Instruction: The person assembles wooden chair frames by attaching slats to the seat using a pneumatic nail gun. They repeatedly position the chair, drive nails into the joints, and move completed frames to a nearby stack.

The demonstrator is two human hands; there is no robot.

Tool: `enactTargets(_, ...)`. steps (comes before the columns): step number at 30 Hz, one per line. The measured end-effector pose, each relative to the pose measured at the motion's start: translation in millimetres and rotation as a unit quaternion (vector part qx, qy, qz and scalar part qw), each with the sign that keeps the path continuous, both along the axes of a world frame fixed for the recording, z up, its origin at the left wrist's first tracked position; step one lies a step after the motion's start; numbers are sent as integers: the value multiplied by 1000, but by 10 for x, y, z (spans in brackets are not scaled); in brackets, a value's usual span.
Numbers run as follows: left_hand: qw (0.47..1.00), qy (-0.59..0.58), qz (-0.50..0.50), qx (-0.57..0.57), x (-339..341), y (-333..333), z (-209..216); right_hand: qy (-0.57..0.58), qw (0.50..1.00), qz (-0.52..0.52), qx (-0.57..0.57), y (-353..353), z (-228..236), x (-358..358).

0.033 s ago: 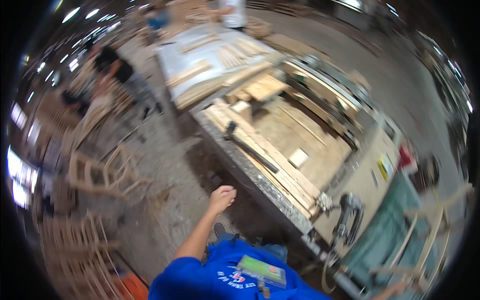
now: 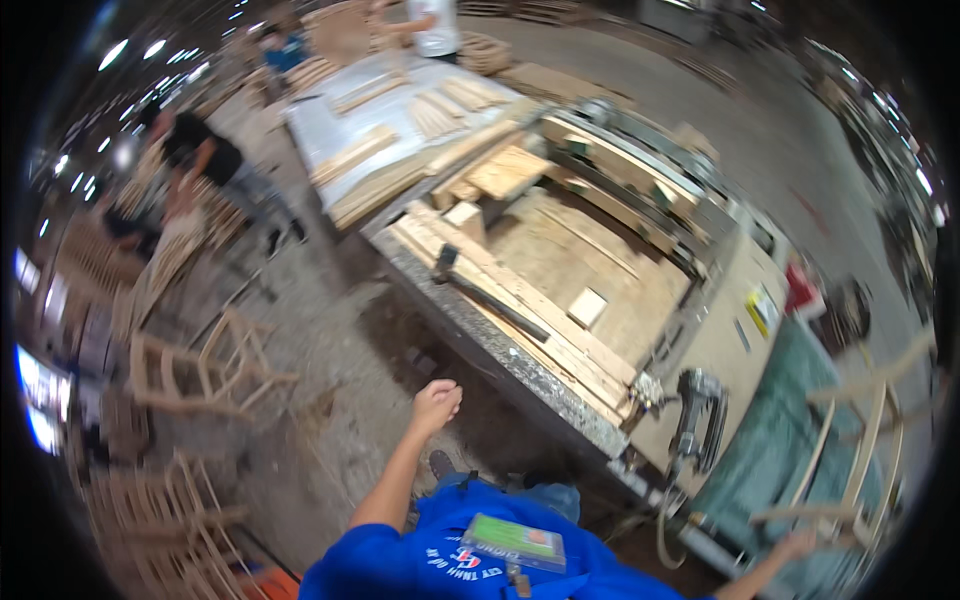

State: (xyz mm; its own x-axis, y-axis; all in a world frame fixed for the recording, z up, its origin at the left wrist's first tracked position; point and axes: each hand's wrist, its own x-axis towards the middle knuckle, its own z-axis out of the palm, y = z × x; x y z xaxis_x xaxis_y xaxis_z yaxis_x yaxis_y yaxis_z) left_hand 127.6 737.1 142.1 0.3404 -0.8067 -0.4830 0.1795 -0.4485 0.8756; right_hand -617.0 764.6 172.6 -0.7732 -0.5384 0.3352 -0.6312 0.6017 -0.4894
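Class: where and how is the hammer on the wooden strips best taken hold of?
Probably by the handle, near its free end, from above on the wearer's side: the hammer lies lengthwise along the strips, the slim handle uncovered, the bulkier head farther away.

Just ahead of the left hand (image 2: pixel 437 402) runs the speckled rim of a workbench (image 2: pixel 440 300), whose near side bears long pale strips (image 2: pixel 550 315) with a hammer (image 2: pixel 500 306) on top. Farther from that hand, the recessed board (image 2: pixel 640 310) carries a small pale block (image 2: pixel 587 308) and a thin stick (image 2: pixel 590 243). Ahead of the right hand (image 2: pixel 797 545) and to its left, a beige panel (image 2: pixel 720 345) bears a nail gun (image 2: pixel 688 430) and, farther off, a yellow packet (image 2: pixel 763 312). Well beyond both hands, a pale-topped table (image 2: pixel 315 130) holds wooden pieces (image 2: pixel 355 155). Left of the left hand, the floor (image 2: pixel 330 330) carries a wooden chair frame (image 2: pixel 195 405)
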Motion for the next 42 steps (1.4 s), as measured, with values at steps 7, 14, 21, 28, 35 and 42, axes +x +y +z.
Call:
enactTargets(7, 903, -295, -292, 113, 872, 793, -406, -255, 942, 158, -151, 468, -742, 2903)
enactTargets(14, 914, -331, -90, 215, 2646, 2499, -447, -263, 597, 678, 338, 290, -353, 6622)
enactTargets(21, 879, -278, 267, 280, 3552, 3796, -317, -435, 598, 499, 453, -60, -934, 7450)
enactTargets(28, 845, -457, -77, 266, 4282, 4089, -386, 318, 284, 681, 596, -223, -1579, 7965)
enactTargets(35, 933, -50, 251, 253, 5830, 4026, -552, 331, 261, 759, 496, -250, -1718, 10313)
enactTargets(42, 809, -28, 584, 57, 7919, 4421, -275, -381, 550, 564, 484, -190, -1192, 13233)
